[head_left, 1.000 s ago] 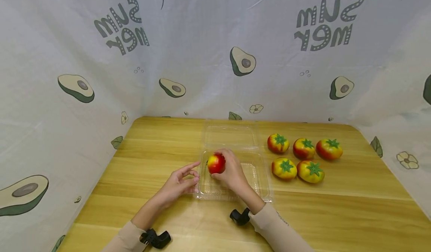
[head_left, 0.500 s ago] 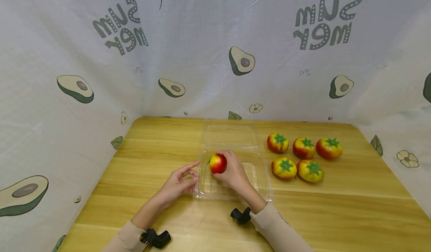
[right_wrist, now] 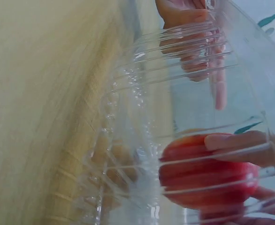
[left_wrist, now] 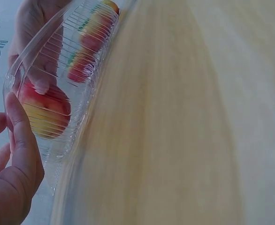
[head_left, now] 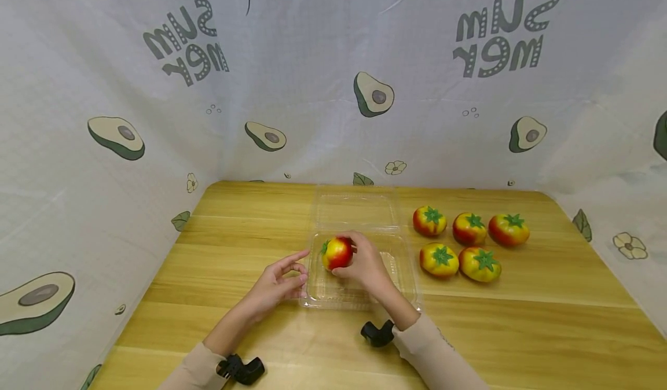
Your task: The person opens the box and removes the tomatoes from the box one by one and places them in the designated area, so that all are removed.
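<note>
A clear plastic clamshell box [head_left: 323, 297] lies with its lid [head_left: 356, 210] folded back on the wooden table. Inside its left half my right hand [head_left: 367, 268] grips a red-and-yellow toy tomato [head_left: 336, 254], thumb at the near side and fingers around the far side. The tomato's green leafy top faces left. My left hand [head_left: 278, 283] touches the left wall of the box with its fingers loosely extended. Through the ribbed wall, the left wrist view shows the held tomato [left_wrist: 46, 115]; the right wrist view shows it too, a red tomato [right_wrist: 203, 176] under my thumb.
Several more toy tomatoes [head_left: 440, 260] with green star tops stand in two rows right of the box. A white cloth [head_left: 312, 89] with avocado prints hangs behind the table [head_left: 234, 216]. Each wrist bears a black camera mount [head_left: 377, 333].
The held tomato has turned so that more of its yellow side and green top show, and it has shifted slightly right with my right hand. My left hand keeps its place.
</note>
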Demonstrator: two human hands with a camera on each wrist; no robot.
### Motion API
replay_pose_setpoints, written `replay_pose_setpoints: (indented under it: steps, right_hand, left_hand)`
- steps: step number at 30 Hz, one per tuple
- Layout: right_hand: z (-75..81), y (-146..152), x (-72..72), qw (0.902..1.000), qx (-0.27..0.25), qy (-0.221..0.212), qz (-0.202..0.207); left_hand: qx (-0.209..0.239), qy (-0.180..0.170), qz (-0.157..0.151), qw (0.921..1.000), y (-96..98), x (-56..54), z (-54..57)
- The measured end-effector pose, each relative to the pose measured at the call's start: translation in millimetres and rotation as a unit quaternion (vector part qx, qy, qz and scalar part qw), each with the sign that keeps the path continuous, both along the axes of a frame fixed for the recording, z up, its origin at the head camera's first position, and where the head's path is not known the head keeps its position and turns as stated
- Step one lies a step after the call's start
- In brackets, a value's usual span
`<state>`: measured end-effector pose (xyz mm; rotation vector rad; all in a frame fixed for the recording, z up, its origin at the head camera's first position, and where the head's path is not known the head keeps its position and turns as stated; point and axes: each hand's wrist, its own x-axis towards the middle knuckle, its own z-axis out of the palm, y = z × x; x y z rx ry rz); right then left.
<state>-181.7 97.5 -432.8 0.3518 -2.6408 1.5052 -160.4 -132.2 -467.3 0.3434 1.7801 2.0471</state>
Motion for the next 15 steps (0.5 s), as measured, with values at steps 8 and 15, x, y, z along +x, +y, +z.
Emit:
replay_pose_setpoints:
  steps: [8,15]
  right_hand:
    - [8.9,3.8,5.0,0.9996,-0.027,-0.010,-0.002]
    - [9.8,10.2,5.3,0.9983,-0.054,-0.024,0.002]
  left_hand:
    - [0.000,-0.009,0.002,1.0000,-0.6,0.9,0.8]
    - [0.002,-0.011,-0.001,0.9999,0.1,0.7,1.4]
